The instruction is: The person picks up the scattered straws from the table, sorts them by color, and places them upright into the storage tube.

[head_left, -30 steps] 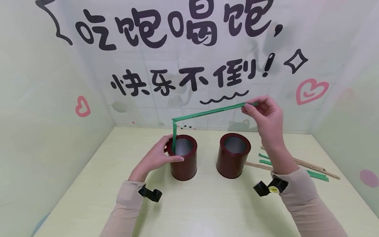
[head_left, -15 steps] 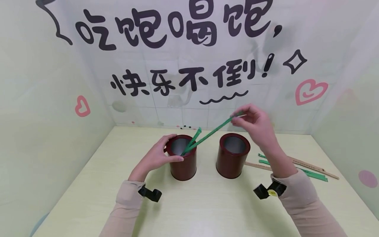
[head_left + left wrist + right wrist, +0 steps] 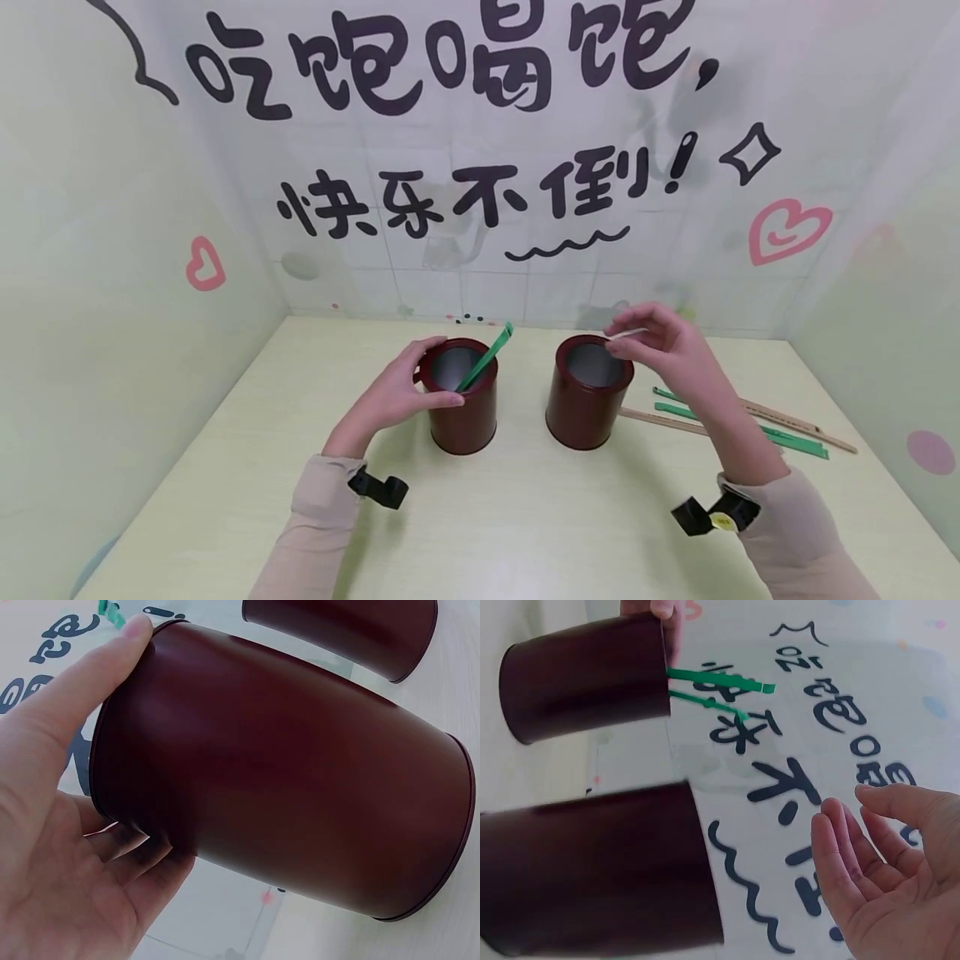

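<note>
Our left hand [image 3: 401, 387] grips one dark-red cylindrical can [image 3: 465, 421] of two; inside it, two slim green sticks [image 3: 720, 679] slant lengthwise upward toward the other can [image 3: 581, 417]; beyond, our right hand [image 3: 667, 354] hangs empty, fingers relaxed.

Dark-red cans [image 3: 462, 429] smooth, softly glossy outside, metallic-looking inside; left sleeve [image 3: 318, 508] matt cloth; tabletop [image 3: 510, 521] wood-look
</note>
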{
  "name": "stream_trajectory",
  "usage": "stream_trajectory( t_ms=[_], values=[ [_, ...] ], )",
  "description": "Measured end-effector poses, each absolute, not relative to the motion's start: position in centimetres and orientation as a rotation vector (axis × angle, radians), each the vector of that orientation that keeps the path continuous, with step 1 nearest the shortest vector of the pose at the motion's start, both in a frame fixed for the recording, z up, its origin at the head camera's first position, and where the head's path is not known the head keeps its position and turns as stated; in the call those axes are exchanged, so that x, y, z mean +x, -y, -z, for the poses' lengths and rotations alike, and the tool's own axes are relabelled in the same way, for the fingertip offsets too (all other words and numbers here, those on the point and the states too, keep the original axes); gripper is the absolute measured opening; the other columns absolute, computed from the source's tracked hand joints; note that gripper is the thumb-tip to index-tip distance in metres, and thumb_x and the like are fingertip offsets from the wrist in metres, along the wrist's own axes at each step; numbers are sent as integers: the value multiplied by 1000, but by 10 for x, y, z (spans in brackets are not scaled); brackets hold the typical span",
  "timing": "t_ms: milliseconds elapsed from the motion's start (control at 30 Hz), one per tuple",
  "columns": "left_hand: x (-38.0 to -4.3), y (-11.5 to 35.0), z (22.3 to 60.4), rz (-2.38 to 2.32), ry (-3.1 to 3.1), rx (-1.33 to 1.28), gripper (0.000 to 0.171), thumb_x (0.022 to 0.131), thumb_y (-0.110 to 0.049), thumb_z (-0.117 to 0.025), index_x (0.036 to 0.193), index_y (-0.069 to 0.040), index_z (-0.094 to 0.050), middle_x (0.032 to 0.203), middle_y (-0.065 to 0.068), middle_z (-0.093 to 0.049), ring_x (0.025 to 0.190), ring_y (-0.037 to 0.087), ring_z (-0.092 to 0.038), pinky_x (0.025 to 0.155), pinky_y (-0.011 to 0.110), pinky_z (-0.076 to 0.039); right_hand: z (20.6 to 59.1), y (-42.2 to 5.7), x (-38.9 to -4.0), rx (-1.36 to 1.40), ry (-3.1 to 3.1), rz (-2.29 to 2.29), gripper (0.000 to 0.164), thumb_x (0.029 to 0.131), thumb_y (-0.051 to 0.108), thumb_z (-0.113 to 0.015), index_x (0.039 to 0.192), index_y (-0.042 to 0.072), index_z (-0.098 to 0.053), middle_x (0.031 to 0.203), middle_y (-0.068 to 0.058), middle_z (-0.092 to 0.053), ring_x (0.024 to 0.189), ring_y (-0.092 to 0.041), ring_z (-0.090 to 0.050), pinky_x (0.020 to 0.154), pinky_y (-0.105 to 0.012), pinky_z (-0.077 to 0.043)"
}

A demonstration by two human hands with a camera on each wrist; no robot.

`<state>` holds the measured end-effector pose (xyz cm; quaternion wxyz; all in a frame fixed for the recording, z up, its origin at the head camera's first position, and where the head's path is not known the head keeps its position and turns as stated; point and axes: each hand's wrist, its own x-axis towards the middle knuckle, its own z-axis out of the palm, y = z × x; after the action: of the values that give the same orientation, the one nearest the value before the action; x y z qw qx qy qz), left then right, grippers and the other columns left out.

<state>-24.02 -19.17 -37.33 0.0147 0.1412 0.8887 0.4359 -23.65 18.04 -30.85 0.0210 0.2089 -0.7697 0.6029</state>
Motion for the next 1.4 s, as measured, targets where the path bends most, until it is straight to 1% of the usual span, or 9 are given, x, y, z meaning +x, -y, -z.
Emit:
stream_trajectory(
  t_ms=[267, 500, 633, 733, 867, 1000, 1100, 1200, 1400],
  values=[
    [-242, 195, 367, -1355, -2782, 439, 93, 78, -37, -85, 153, -12, -35, 151, 13, -42, 132, 34, -50, 108, 51, -46, 333, -226, -231, 596, 2294, -1971, 22, 96, 5, -63, 118, 3, -59, 104, 8, -72, 94, -3, -72, 81, -18, -58],
    [-242, 195, 364, -1366, -2776, 446, 93, 78, -36, -85, 153, -11, -34, 150, 13, -43, 132, 34, -50, 108, 51, -46, 355, -267, -225, 516, 2252, -2019, 22, 97, 1, -60, 117, 11, -62, 105, 12, -73, 94, -1, -72, 80, -15, -57],
    [-241, 195, 364, -1365, -2779, 439, 94, 78, -36, -85, 153, -12, -34, 151, 13, -42, 133, 34, -49, 108, 51, -46, 365, -291, -221, 465, 2243, -2028, 22, 98, 1, -58, 118, 11, -62, 104, 14, -73, 92, 1, -72, 80, -13, -56],
    [-240, 195, 364, -1362, -2781, 437, 94, 78, -37, -85, 153, -12, -34, 152, 12, -41, 133, 34, -49, 108, 51, -46, 372, -309, -219, 442, 2205, -2068, 24, 98, -1, -57, 117, 11, -62, 103, 14, -74, 91, 0, -73, 80, -13, -56],
    [-240, 195, 365, -1363, -2781, 437, 94, 78, -38, -85, 153, -13, -34, 152, 12, -41, 134, 34, -49, 109, 51, -46, 381, -331, -216, 416, 2100, -2179, 29, 98, -7, -54, 115, 13, -66, 102, 10, -76, 89, -3, -74, 79, -16, -57],
    [-240, 194, 364, -1361, -2782, 436, 94, 78, -37, -85, 153, -13, -34, 151, 12, -42, 134, 34, -48, 109, 51, -46, 387, -350, -211, 365, 2005, -2265, 31, 97, -10, -52, 113, 12, -67, 102, 7, -76, 89, -6, -75, 79, -18, -58],
    [-240, 195, 364, -1361, -2783, 434, 94, 78, -37, -85, 153, -13, -34, 152, 12, -42, 134, 34, -48, 109, 52, -45, 391, -361, -209, 294, 1941, -2305, 30, 97, -10, -52, 110, 11, -68, 101, 5, -76, 88, -7, -75, 78, -20, -59],
    [-239, 195, 365, -1365, -2781, 432, 93, 78, -37, -85, 153, -13, -35, 151, 12, -42, 134, 34, -49, 109, 52, -45, 397, -372, -208, 202, 1883, -2322, 29, 96, -10, -54, 106, 11, -71, 96, 4, -77, 84, -7, -75, 75, -21, -59],
    [-236, 195, 370, -1387, -2762, 435, 92, 79, -37, -85, 152, -13, -35, 152, 12, -42, 133, 33, -49, 109, 51, -45, 413, -394, -202, 83, 1794, -2324, 31, 95, -12, -54, 99, 13, -72, 90, 6, -77, 81, -5, -74, 69, -18, -59]
  ],
)
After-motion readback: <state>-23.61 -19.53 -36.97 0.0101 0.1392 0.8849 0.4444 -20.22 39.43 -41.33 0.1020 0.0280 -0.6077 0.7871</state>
